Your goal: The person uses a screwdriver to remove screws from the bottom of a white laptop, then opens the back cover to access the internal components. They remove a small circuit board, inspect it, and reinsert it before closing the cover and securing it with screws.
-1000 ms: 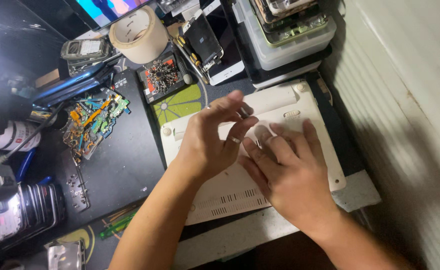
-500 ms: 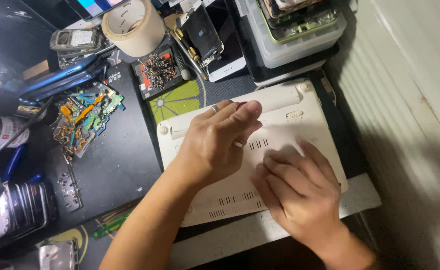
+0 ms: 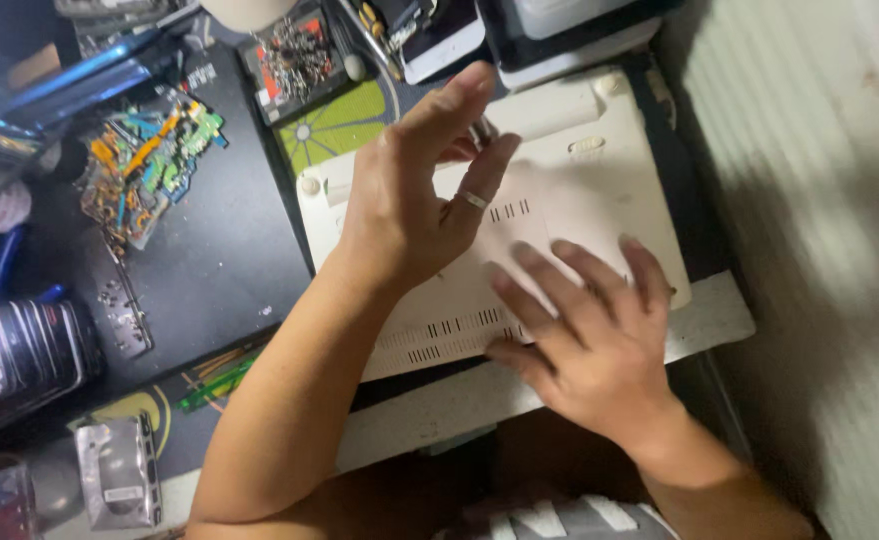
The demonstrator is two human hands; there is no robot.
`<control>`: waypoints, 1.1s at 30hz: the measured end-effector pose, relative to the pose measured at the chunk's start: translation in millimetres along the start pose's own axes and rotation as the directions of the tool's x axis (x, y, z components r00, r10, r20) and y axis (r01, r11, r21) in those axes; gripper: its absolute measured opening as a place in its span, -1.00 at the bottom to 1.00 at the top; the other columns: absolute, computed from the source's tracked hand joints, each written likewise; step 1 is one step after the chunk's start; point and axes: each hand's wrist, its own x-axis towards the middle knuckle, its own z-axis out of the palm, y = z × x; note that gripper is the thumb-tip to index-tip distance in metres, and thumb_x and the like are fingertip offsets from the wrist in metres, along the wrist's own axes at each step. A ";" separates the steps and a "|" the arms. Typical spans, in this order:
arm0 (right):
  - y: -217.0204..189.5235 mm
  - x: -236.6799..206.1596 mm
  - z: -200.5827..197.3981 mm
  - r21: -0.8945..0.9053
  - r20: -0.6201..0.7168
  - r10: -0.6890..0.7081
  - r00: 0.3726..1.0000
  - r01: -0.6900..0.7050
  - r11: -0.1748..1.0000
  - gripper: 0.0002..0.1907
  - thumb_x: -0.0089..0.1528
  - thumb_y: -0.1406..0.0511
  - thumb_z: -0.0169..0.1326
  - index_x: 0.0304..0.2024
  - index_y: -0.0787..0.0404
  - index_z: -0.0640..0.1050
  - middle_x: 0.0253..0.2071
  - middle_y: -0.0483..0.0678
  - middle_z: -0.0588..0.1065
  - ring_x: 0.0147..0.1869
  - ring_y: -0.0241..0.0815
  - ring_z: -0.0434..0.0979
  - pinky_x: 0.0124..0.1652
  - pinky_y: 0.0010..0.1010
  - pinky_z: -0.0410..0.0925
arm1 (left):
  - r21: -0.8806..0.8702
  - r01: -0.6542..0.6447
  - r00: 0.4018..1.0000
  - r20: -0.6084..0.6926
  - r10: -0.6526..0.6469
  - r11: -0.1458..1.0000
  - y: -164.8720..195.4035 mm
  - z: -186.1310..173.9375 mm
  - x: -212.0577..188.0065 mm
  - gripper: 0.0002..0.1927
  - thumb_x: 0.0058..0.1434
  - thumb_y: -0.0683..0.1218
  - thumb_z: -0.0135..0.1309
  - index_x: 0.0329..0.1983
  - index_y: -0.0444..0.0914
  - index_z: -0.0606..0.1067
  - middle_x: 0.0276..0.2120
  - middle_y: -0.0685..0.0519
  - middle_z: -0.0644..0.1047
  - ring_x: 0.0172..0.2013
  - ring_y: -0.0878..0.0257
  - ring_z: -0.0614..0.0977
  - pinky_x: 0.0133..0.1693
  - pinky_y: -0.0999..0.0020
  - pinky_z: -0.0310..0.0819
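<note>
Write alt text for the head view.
Two bare hands work over a white plastic device casing with vent slots: the right hand lies flat on it, the left hand is raised above. Colourful circuit scraps lie left.

White laptop underside [image 3: 599, 215]: matt plastic, smooth, slotted w/ vent rows. Ring [image 3: 473, 200] on left hand [image 3: 414, 195]: shiny metal. Black mat [image 3: 209, 260] is seen as matt, rubbery-looking. Small circuit boards [image 3: 144, 170]: glossy, multi-coloured. Screws in tray [image 3: 294, 62]: bright metal. Bench [image 3: 704, 320] edge: painted white, scuffed.
</note>
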 end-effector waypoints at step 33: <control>-0.6 19.4 -9.8 0.083 0.003 0.064 0.998 -0.064 0.994 -0.51 0.15 -0.02 0.25 0.07 -0.02 0.63 0.18 -0.21 0.53 0.31 -0.14 0.43 0.31 0.09 0.10 | -0.037 -0.032 0.990 0.136 0.037 0.999 1.7 -7.3 23.9 -0.52 0.20 -0.42 0.23 0.05 -0.26 0.27 -0.28 -0.13 0.58 -0.31 -0.08 0.66 -0.34 0.14 0.56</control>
